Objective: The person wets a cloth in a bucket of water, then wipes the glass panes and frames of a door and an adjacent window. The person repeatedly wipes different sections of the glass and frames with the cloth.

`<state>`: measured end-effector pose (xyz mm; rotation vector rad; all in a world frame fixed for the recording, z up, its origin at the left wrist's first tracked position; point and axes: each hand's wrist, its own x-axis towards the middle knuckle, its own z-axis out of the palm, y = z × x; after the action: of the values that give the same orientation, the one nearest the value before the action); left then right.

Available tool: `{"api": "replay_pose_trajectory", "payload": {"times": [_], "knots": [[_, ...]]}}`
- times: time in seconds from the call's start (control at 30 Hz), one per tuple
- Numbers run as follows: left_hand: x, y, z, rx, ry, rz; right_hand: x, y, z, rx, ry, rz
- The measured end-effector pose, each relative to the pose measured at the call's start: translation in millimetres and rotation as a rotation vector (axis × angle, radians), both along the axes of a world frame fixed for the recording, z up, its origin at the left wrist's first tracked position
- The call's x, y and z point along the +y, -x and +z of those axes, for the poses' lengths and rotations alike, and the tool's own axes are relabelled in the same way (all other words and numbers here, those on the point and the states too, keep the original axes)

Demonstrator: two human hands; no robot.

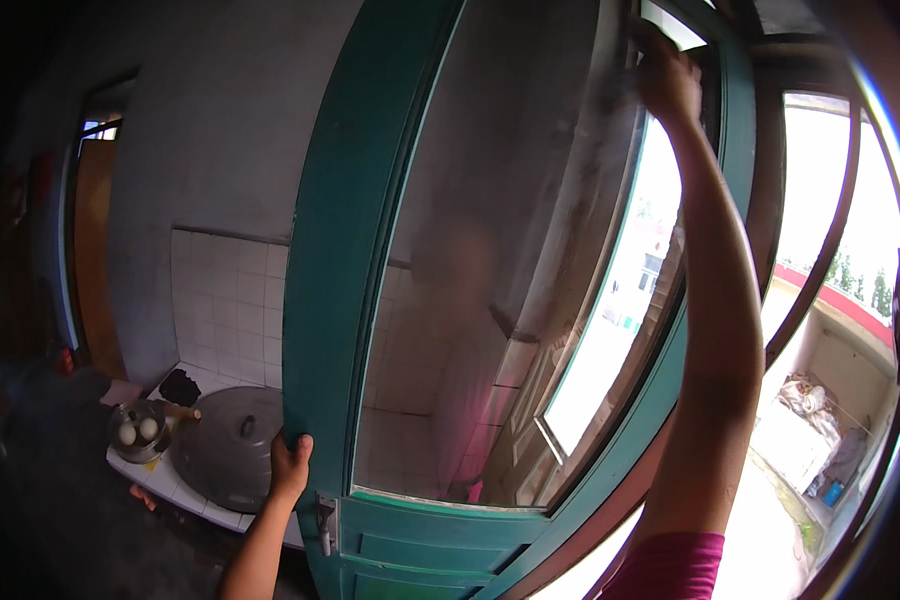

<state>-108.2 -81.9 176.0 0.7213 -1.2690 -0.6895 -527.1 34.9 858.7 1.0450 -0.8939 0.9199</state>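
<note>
A green wooden door with a tall glass pane stands open at a slant before me. My left hand is closed round the door's left edge, just above a metal handle, with the thumb on the front face. Stretched high, my right hand is at the upper right corner of the pane. Its fingers are bent over something dark and blurred against the glass, too unclear to name. The pane carries a hazy reflection of a person in pink and of tiled walls.
On a white-tiled counter at left sit a large round grey lid and a pot holding pale round things. A dark cloth-like lump lies behind them. A bright yard with a low wall shows through the opening at right.
</note>
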Motion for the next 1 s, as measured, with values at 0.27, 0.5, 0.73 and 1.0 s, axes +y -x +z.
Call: {"api": "replay_pose_trajectory", "payload": {"times": [0.27, 0.5, 0.73, 1.0], "knots": [[9, -25, 9, -0.019, 0.02, 0.024, -16, -188, -289, 0.84, -0.571, 0.278], [0, -23, -15, 0.035, -0.029, -0.071, -38, -45, -65, 0.573, -0.273, 0.096], [16, -14, 6, 0.042, -0.047, -0.183, -34, -84, 39, -0.146, -0.073, -0.455], [9, -28, 17, -0.007, 0.046, -0.092, -56, -226, -343, 0.227, -0.247, 0.204]]}}
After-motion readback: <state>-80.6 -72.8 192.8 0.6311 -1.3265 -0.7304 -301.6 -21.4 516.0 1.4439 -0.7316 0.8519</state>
